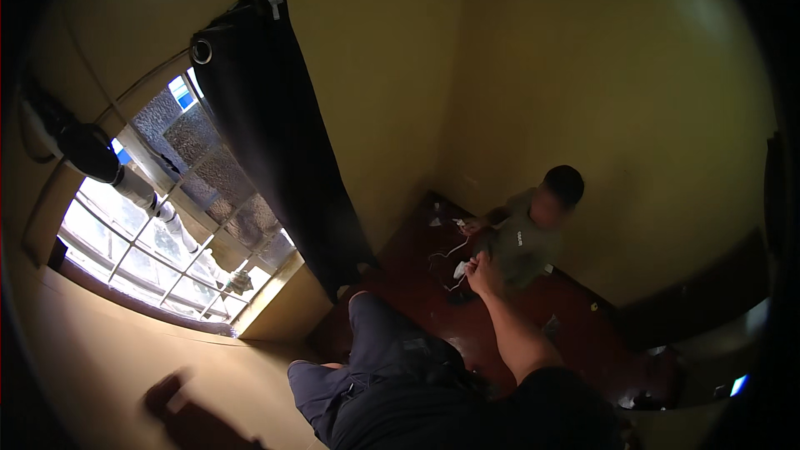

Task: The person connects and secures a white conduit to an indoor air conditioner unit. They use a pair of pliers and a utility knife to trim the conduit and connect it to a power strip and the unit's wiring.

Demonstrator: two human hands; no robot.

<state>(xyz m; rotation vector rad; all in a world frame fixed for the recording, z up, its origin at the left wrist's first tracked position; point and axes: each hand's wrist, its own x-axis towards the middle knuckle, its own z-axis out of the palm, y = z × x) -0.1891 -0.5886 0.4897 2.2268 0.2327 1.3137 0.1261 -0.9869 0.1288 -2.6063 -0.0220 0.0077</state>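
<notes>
Pinching an indistinct white object (459, 269), the right hand's grip (481, 270) looks closed; left hand hidden, can't tell.

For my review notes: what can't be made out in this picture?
In the head view:
Left hand: not visible; can't tell whether the body or an edge hides it.
White item in the right hand: exact kind; small, partly covered by that hand.
White cord: full path; thin, lost against the dim red surface.
</notes>
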